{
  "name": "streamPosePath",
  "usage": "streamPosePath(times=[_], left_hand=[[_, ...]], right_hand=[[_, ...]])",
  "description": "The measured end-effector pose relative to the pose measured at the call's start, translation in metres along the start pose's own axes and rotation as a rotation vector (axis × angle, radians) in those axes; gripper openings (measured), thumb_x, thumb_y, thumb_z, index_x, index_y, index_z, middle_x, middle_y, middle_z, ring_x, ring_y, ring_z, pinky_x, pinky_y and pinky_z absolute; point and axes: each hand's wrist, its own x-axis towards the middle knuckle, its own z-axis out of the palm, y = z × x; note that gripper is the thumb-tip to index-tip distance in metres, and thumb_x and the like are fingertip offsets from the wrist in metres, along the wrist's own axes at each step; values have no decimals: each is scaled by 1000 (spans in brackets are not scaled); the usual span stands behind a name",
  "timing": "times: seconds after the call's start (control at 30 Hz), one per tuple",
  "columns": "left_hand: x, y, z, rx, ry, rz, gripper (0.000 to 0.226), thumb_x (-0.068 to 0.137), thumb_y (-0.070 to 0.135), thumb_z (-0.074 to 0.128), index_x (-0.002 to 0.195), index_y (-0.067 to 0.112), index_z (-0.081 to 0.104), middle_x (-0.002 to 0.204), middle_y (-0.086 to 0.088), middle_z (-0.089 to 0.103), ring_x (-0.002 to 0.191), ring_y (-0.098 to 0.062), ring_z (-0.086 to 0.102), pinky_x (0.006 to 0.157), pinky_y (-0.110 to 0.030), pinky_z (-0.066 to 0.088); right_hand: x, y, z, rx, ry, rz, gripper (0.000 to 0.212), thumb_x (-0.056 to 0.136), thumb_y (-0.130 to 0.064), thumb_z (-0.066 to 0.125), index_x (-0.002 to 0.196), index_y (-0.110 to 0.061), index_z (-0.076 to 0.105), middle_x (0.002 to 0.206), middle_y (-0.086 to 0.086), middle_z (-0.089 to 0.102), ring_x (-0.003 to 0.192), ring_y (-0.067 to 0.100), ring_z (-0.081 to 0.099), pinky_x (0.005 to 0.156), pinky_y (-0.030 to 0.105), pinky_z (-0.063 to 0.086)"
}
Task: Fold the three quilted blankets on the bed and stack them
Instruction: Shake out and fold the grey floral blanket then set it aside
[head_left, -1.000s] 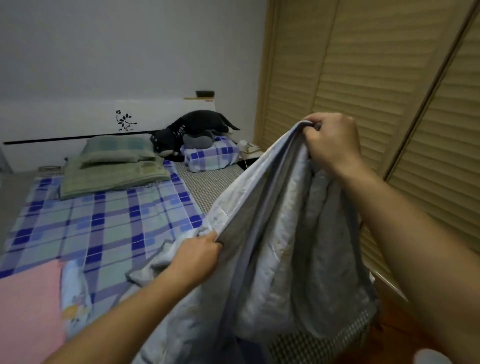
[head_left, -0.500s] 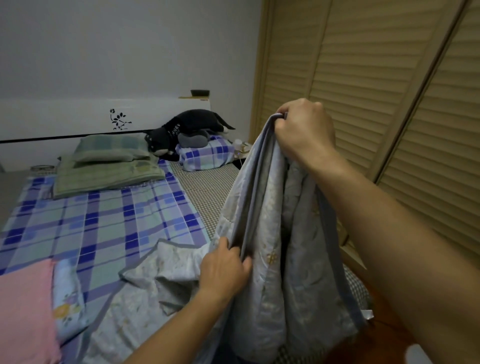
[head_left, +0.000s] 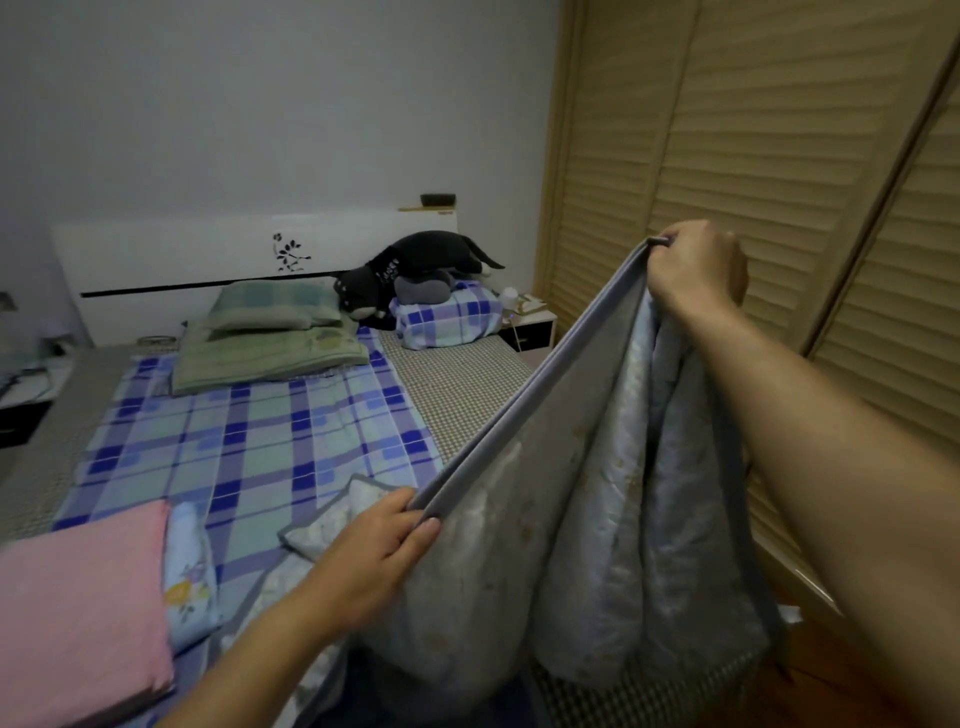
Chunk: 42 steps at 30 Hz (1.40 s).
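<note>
The quilted blanket (head_left: 587, 519) looks soft and floppy, and not very heavy (it hangs in big loose folds). It will sag and slip if you hold the middle, so the best place to hold it is the grey edge band, near the corners.

The right hand (head_left: 696, 267) is up at about 1 o'clock, and its fingers curl tight around the top corner. The left hand (head_left: 379, 545) is low at about 7 o'clock and pinches the same grey edge. The edge runs straight between them. The rest hangs down below, over the side of the bed (head_left: 457, 395), with one corner lying on the bed.
</note>
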Motion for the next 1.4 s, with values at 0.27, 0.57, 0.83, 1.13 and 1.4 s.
streamPosePath(times=[0.27,0.57,0.83,1.13,1.4], left_hand=[[-13,7,-36,-23,118,-36,28,91,23,68,85,50,70,101,16,48,91,-2,54,72,-17,48],[-14,22,-40,-104,166,-334,10,92,24,67,91,29,59,81,2,65,72,-12,63,53,-24,49],[-16,18,-42,-330,254,-348,8,96,18,59,87,17,59,84,-8,61,83,-26,60,73,-37,46],[16,101,-59,-92,-58,43,5,92,13,67,94,17,63,92,4,64,88,-7,60,76,-20,49],[29,88,-41,58,234,-120,22,90,23,69,79,31,51,98,7,45,88,-5,49,73,-23,42]], right_hand=[[-9,3,26,67,-59,7,31,87,-23,53,109,-27,73,113,14,70,104,39,64,84,38,52],[-9,17,45,132,-57,101,30,89,-25,53,111,-32,73,117,11,70,107,36,64,87,36,51],[-8,28,55,262,-87,170,34,84,-16,50,104,-28,75,112,5,72,107,32,64,83,29,48],[-131,-35,11,125,-1319,-876,54,79,-67,65,126,-43,57,100,-17,69,82,-7,62,74,17,47],[-152,-11,21,109,-1366,-709,54,79,-74,59,111,-31,68,97,-10,71,84,4,67,78,30,55]])
